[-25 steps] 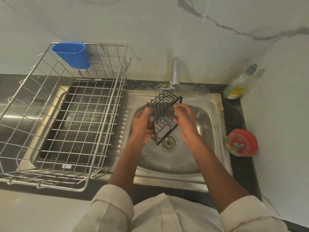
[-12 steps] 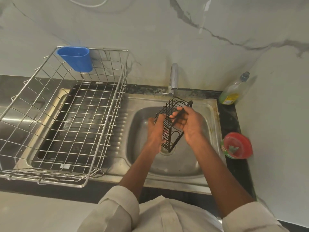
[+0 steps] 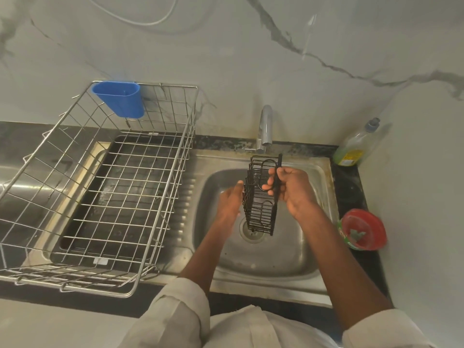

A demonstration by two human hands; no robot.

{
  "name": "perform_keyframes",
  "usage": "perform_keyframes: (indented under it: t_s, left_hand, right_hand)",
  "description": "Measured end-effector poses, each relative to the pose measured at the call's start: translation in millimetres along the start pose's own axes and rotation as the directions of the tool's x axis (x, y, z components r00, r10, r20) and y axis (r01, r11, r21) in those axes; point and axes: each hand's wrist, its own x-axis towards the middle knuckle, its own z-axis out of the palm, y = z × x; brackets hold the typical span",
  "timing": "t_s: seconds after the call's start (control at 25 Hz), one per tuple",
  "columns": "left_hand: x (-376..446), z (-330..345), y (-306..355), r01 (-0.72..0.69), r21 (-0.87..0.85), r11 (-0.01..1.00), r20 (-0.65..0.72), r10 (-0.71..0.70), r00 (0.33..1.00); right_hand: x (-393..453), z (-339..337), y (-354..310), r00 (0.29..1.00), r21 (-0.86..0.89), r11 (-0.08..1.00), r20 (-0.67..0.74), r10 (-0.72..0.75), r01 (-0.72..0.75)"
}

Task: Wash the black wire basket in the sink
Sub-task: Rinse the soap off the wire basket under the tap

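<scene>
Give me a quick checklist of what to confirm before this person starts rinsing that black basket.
1. Black wire basket over the sink bowl: ok.
2. Right hand grips the basket: ok.
3. Left hand steadies its side with straight fingers: ok.
4. Water running from the tap: not ok, none visible.
5. Drain clear: ok.
6. Soap bottle holds liquid: ok.

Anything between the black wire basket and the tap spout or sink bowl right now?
Nothing visible. The right hand grips the black wire basket upright over the drain, just below the tap spout. The left hand lies with straight fingers against the basket's left side, not under it. The sink bowl beneath shows nothing else.
</scene>
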Motion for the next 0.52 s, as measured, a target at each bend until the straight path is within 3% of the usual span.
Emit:
perform_keyframes:
  t_s: [0.28,0.52]
  left_hand:
    - [32.9,0.3,-19.3,0.227,-0.061,0.972,0.013,-0.226,0.974]
    - [53.5,1.0,-34.1,0.306,-0.132,0.943,0.054,-0.301,0.952]
  right_hand:
    - [15.2,-13.0,-8.1,0.991,-0.096,0.994,-0.124,0.044,-0.056]
    - [17.3,0.4,-5.0,0.994,-0.187,0.979,-0.094,0.061,-0.078]
